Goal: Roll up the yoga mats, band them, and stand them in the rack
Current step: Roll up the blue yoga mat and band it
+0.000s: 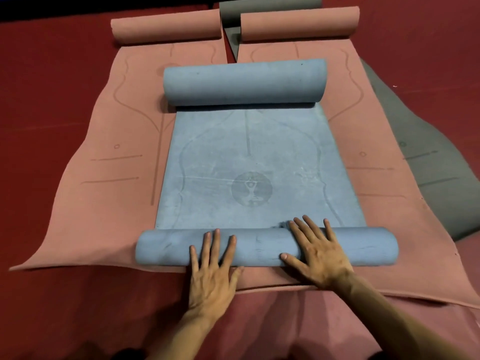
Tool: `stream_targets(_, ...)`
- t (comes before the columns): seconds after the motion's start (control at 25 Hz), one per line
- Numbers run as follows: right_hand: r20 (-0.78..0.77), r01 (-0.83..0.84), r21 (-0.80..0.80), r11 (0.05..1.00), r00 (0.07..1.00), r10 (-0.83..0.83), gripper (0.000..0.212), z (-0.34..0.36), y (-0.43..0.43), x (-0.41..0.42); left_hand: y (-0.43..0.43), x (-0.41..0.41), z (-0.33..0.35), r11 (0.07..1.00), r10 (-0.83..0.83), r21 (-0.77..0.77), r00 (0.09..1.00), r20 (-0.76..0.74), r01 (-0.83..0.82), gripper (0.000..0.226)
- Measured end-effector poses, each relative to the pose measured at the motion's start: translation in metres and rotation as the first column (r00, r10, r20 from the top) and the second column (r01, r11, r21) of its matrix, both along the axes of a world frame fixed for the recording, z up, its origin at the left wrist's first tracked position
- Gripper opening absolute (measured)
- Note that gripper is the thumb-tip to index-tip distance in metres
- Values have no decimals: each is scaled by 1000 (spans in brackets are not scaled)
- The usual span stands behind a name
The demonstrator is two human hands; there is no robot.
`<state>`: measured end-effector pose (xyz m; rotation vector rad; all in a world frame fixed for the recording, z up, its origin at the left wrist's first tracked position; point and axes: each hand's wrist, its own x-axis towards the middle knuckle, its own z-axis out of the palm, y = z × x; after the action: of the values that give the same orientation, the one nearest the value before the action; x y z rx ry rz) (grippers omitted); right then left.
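Note:
A blue yoga mat [249, 162] lies in front of me, on top of two pink mats. Its near end is rolled into a thick tube [368, 245], and its far end is curled into a second roll [244, 83]. My left hand [211, 271] rests flat on the near roll, fingers spread. My right hand [317, 250] presses flat on the same roll further right, fingertips reaching onto the flat part. A round figure print [251, 188] marks the flat middle. No band or rack is in view.
Two pink mats, left [109, 162] and right [384, 162], lie side by side under the blue one, each with a rolled far end [166, 27] [298, 23]. A grey mat [431, 175] lies beneath at the right. All sit on a dark red floor [39, 74].

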<state>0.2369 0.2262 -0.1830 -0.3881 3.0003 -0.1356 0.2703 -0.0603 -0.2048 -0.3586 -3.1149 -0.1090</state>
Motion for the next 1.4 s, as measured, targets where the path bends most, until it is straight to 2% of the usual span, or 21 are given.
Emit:
stream_targets(0.08,2,30,35,999,1000,-30,93,3,-1,-13,-2,-19,-4,1000,-5,-24,1000,-8,4,73)
stream_targets(0.16,-71,75,54,996,995,-71,91,10,-10,-13,0,-29,-6,999,31,-16,999,44,-30,74)
stream_targets(0.28,-175,306,-46,951,935,-309,90,3,-30,14,5,-29,-6,998,69,-11,993,92,-69,74)
stream_targets(0.36,-145,408,-72,910,899,-414,90,-8,-34,23,8,-31,-3,997,71,-18,995,66,-70,75)
stream_targets(0.52,-115,378,-58,924,917,-382,85,-10,-33,-4,-4,-37,-2,975,218,45,976,-20,-217,75)
stream_targets(0.68,-102,370,-36,928,923,-372,85,-2,-30,-22,-16,-51,-11,980,192,58,981,1,-192,73)
stream_targets(0.84,-175,381,-82,921,904,-389,78,-6,-18,-3,-9,-65,-10,970,227,80,974,19,-228,71)
stream_targets(0.96,-121,376,-34,926,918,-377,77,-16,-12,-7,-2,-67,-5,971,235,55,972,-19,-234,73)
stream_targets(1.2,-6,336,-60,940,941,-337,85,-3,-3,-39,7,-73,-8,977,211,40,977,9,-211,74)
stream_targets(1.4,-10,425,-72,903,905,-426,91,-6,-7,-28,14,-86,-9,972,228,63,974,13,-228,74)
